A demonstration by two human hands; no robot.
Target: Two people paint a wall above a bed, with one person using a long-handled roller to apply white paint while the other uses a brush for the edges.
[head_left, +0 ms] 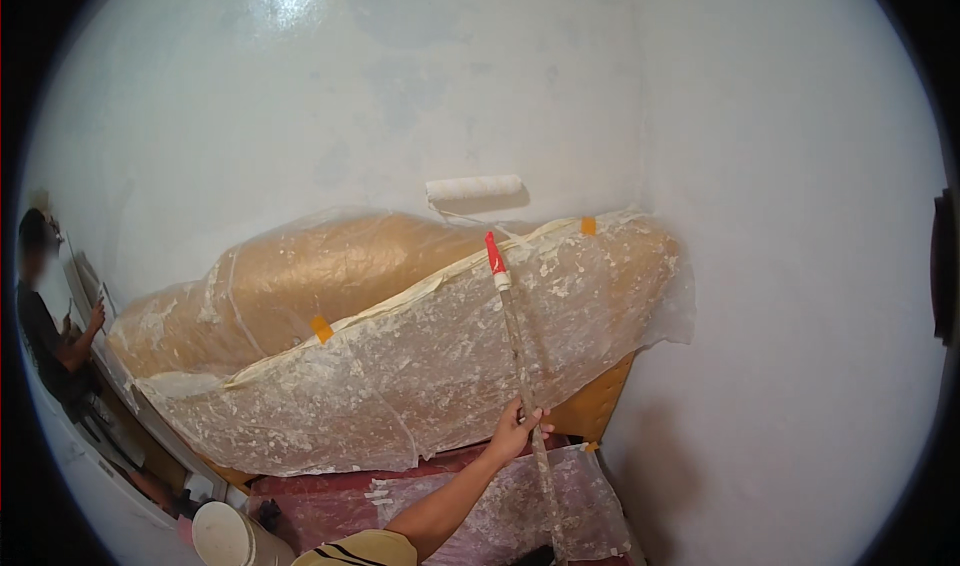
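Note:
My left hand (pixel 518 430) reaches in from the lower left, closed around the pole (pixel 517 351) of a paint roller. The pole is smeared with pale paint and runs down past the lower edge. A red grip (pixel 495 253) tops it, and a thin wire frame leads to the white roller sleeve (pixel 474 188), which lies at the wall (pixel 330 116) and casts a shadow there. My right hand is out of sight. Below the roller, a tan upholstered piece (pixel 330 266) is draped in clear plastic sheeting (pixel 400 391) spattered with dried paint.
A white bucket (pixel 223 536) stands at the lower left. Farther left, a co-worker (pixel 55 336) in dark clothes stands holding something unclear. Orange tape pieces (pixel 321 328) mark the sheeting's edge. More spattered plastic (pixel 490 501) covers a red surface. Another wall (pixel 790 266) rises at right.

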